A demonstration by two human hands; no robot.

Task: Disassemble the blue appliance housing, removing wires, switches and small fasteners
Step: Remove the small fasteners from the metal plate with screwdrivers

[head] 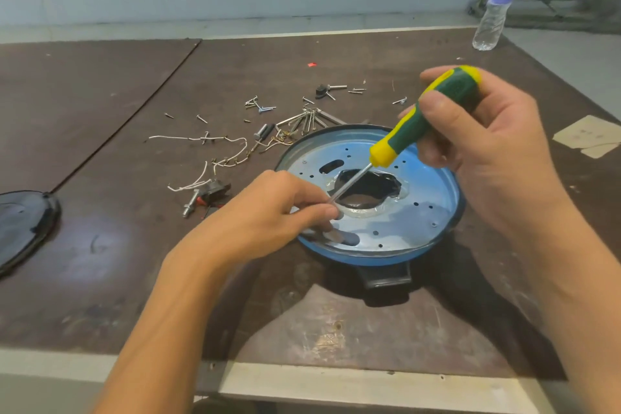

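The round blue housing (pixel 416 225) lies flat on the brown table, its metal inner plate up, with a large ragged hole in the middle and a black handle at its near edge. My right hand (pixel 487 151) grips a green and yellow screwdriver (pixel 426 118), whose shaft slants down and left over the hole. My left hand (pixel 268 215) rests on the housing's left rim and pinches the shaft's tip between thumb and fingers. White wires (pixel 215 161) and a black switch part (pixel 215 190) lie loose to the left of the housing.
Several screws and metal pins (pixel 302 118) are scattered behind the housing. A dark round lid (pixel 23 228) lies at the left table edge. A plastic water bottle (pixel 497 0) stands at the far right corner. Paper scraps (pixel 588 138) sit at the right edge.
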